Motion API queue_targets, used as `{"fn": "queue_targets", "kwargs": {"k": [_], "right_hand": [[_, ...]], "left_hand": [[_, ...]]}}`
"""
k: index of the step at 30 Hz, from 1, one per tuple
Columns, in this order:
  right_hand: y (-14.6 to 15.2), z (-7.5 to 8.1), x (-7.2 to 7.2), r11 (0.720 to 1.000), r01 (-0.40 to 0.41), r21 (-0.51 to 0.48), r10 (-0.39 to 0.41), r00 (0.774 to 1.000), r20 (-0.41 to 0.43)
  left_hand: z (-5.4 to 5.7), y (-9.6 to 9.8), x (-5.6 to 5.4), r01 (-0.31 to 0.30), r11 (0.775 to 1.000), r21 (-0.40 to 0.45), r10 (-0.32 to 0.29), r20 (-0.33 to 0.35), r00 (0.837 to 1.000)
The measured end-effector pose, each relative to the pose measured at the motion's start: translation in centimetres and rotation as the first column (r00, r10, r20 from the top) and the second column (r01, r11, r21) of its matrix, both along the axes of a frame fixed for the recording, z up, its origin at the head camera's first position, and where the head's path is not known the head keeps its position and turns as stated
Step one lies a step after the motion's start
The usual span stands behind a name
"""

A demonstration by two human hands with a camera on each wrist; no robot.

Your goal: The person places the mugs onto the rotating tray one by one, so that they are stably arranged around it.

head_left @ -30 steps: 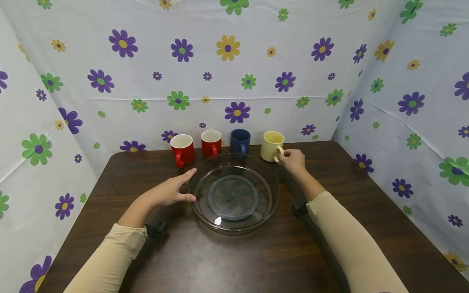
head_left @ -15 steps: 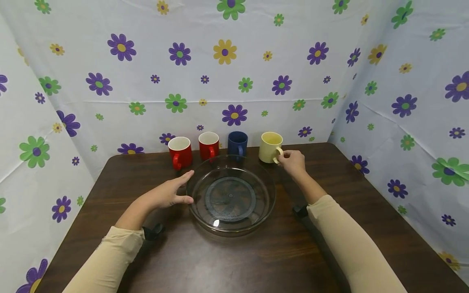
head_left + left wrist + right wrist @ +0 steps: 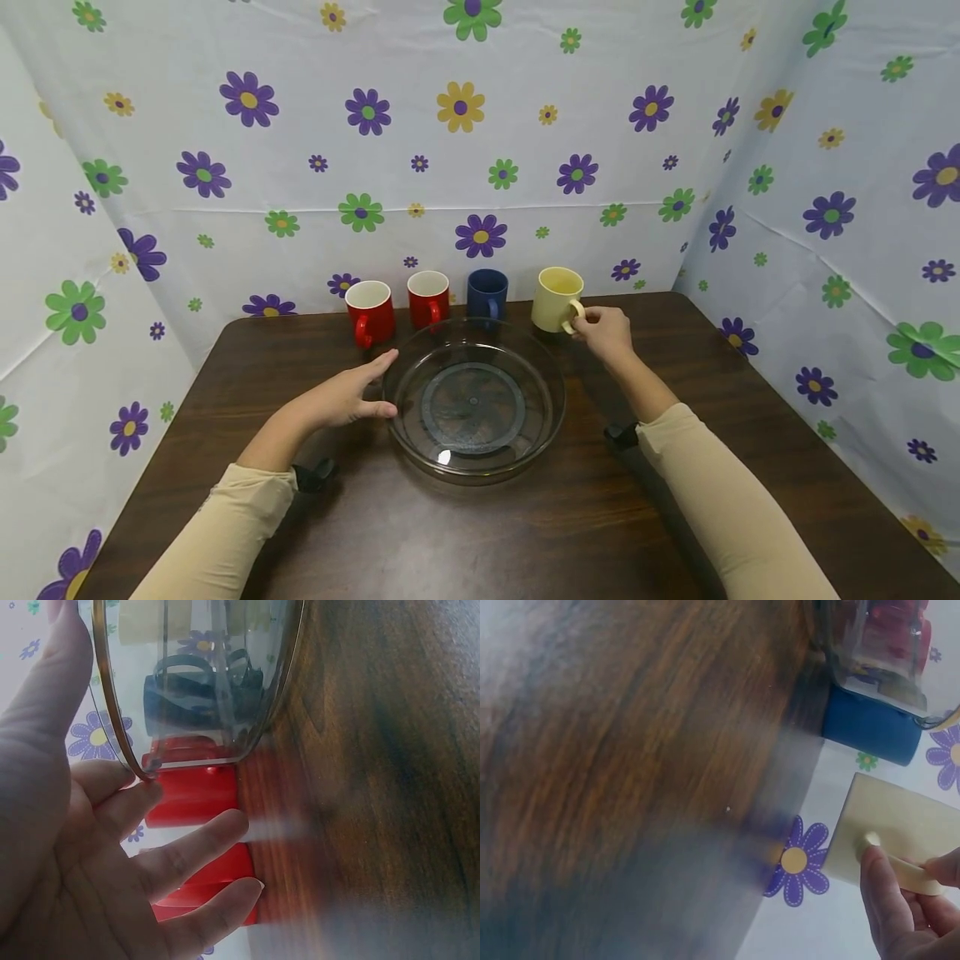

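In the head view, a clear glass bowl [image 3: 474, 467] stands in the middle of the table. My left hand [image 3: 341, 402] is at its left side, thumb and fingers spread. The left wrist view shows fingers touching the bowl's rim [image 3: 112, 712]. With my right hand [image 3: 606, 333] I pinch the handle of a yellow mug [image 3: 553, 304]. In the right wrist view, a gap shows between the yellow mug's base [image 3: 844, 832] and the tabletop. A blue mug [image 3: 486, 290] and two red mugs, one [image 3: 372, 321] left of the other [image 3: 427, 304], stand behind the bowl.
The dark wooden table [image 3: 480, 542] ends at a back edge just behind the mugs. A white flowered cloth [image 3: 420, 183] hangs behind it and along both sides.
The yellow mug has risen slightly and shifted a little right with my right hand. My left hand stays at the bowl's side. The head view has shifted a little.
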State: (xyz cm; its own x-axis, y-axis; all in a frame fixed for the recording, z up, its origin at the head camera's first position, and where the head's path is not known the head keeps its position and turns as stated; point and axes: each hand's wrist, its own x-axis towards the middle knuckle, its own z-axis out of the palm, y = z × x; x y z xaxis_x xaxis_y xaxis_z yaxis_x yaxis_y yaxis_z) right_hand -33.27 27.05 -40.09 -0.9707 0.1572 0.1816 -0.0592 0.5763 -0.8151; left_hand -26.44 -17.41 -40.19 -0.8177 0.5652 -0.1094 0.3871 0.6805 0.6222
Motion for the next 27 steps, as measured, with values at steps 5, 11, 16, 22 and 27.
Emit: {"fn": "queue_targets", "kwargs": {"k": [5, 11, 16, 22, 27], "right_hand": [[0.2, 0.3, 0.1, 1.0, 0.0, -0.01, 0.0, 1.0, 0.004], [0.5, 0.6, 0.3, 1.0, 0.005, -0.004, -0.005, 1.0, 0.005], [0.7, 0.8, 0.6, 1.0, 0.006, -0.009, -0.006, 1.0, -0.009], [0.8, 1.2, 1.0, 1.0, -0.005, -0.015, 0.005, 1.0, -0.021], [0.7, 1.5, 1.2, 0.999, -0.004, -0.041, 0.003, 1.0, -0.021]], "left_hand": [[-0.1, -0.1, 0.0, -0.01, 1.0, 0.002, 0.01, 0.006, 1.0], [0.1, -0.1, 0.0, -0.009, 1.0, -0.002, 0.009, 0.011, 1.0], [0.1, 0.1, 0.0, -0.008, 1.0, -0.008, 0.008, 0.008, 1.0], [0.0, 0.1, -0.1, -0.01, 1.0, -0.01, 0.01, 0.015, 1.0], [-0.2, -0.1, -0.1, -0.013, 1.0, -0.017, 0.013, 0.02, 1.0]]}}
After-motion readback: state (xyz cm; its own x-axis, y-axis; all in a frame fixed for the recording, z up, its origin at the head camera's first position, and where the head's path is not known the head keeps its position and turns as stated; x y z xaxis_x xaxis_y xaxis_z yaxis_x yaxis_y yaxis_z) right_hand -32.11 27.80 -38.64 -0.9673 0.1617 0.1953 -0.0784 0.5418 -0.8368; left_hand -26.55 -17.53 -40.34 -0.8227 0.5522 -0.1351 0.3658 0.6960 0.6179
